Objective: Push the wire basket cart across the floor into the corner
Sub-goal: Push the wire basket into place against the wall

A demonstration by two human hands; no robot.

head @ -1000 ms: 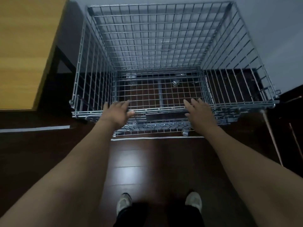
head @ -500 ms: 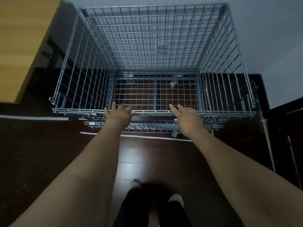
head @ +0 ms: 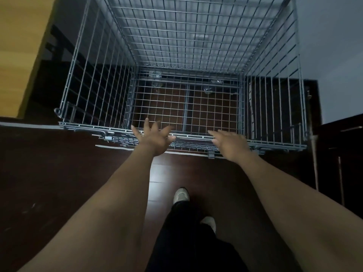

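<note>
The empty wire basket cart point(head: 94, 91) stands on the dark wood floor, its far side against the grey wall point(head: 332, 46). Castors show through its mesh bottom. My left hand point(head: 155, 139) is at the middle of the cart's near top rim, fingers spread wide and raised, holding nothing. My right hand point(head: 231, 145) lies flat over the same rim a little to the right, fingers stretched forward. Whether either palm still touches the rim is hard to tell.
A yellow wooden cabinet point(head: 21, 55) stands close on the cart's left. Dark furniture point(head: 341, 158) and a thin pole point(head: 315, 163) are at the right. White tape lines point(head: 29, 125) cross the floor by the cart's near edge. My feet point(head: 181, 195) are just behind it.
The cart has rolled away toward the wall and I have stepped after it. My left fingers, earlier curled on the rim, are now spread and lifted.
</note>
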